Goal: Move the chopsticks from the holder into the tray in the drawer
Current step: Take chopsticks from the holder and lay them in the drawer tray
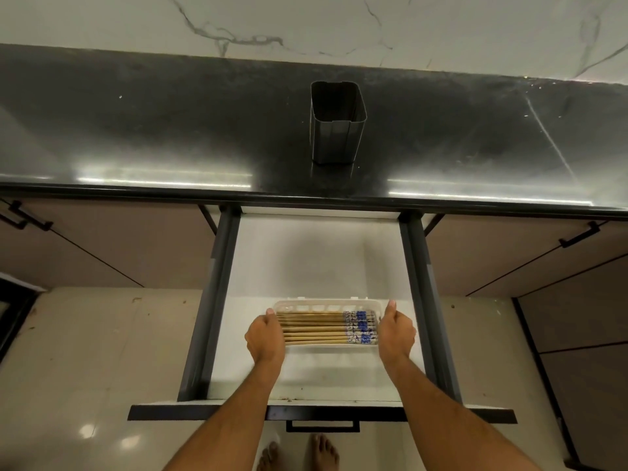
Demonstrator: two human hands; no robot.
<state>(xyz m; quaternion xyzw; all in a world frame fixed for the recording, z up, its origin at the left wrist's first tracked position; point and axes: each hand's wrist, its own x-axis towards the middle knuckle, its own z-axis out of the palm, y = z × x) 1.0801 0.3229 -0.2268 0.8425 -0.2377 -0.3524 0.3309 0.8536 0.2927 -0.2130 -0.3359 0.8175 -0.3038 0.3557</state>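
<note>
Dark counter [136,137], holder [338,122] empty. My left hand [265,338] & right hand [396,333] grip the tray [326,304] ends in the drawer [306,260], steadying the chopsticks [316,328] lying flat inside.

Both forearms were extended toward 12 o'clock. The left hand [265,338] was curled at 9 o'clock, the right hand [396,333] at 3 o'clock, thumbs pointed to 12.
</note>
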